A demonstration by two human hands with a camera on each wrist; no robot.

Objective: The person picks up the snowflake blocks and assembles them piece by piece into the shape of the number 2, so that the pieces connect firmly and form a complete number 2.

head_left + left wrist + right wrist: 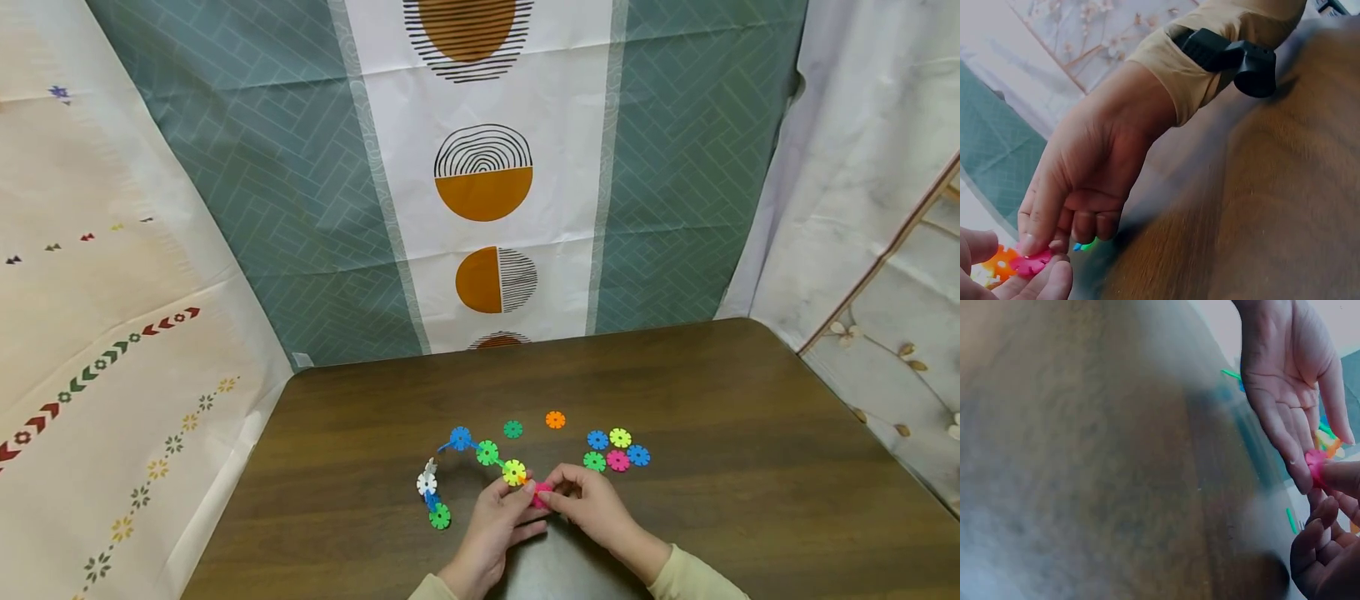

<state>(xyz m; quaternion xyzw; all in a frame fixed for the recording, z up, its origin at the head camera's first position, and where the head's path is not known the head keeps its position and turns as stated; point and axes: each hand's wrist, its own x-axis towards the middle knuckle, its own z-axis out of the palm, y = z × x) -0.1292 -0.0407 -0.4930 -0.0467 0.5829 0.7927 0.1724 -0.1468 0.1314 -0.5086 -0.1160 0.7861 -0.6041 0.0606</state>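
My right hand pinches a pink notched interlocking disc between thumb and fingers. Close beside it, my left hand holds the near end of a disc chain, its thumb by an orange disc and its fingers under the pink one. In the left wrist view, pink and orange discs meet edge to edge; fingers partly hide the joint. From there the chain curves away leftward through a yellow disc, a green disc, a blue disc and a white disc to another green disc.
Loose on the brown table lie a dark green disc and an orange disc beyond the hands. To the right is a cluster of several discs, including a loose pink disc. Patterned cloths hang behind the table.
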